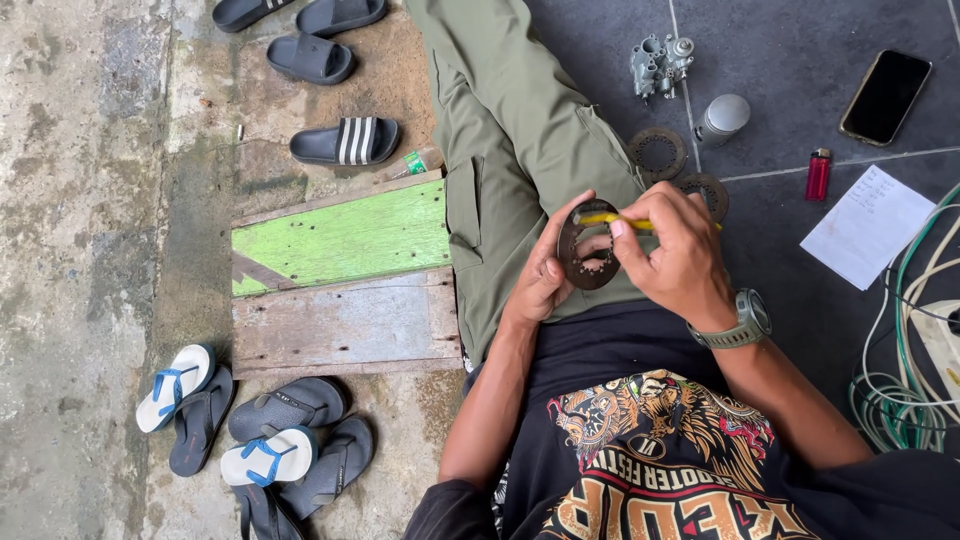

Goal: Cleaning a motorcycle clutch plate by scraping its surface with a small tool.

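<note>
From the head camera I find the left hand (545,275) clamped on a dark toothed ring plate (585,245), thumb over its rim, held upright above the olive-trousered lap at about the centre of view. The right hand (680,255) is closed around a thin yellow tool (615,220), its tip laid against the plate's upper edge. In my judgement the work on this plate is under way but unfinished; I cannot tell how much of its face has been treated. Two similar ring plates (658,153) lie on the dark tiled floor (790,80) at one o'clock from the hands, apparently waiting or already handled; which, I cannot say. Beyond them stand a grey metal carburettor-like part (660,62) and a small silver canister (722,117). At two o'clock lie a black phone (885,95), screen dark, a red lighter (818,175) and a white rectangular sheet of paper (868,228) with faint handwriting. A small green-labelled bottle (418,162) lies at eleven o'clock beside a green-painted wooden board (340,240). Sandals sit at ten and eight o'clock
</note>
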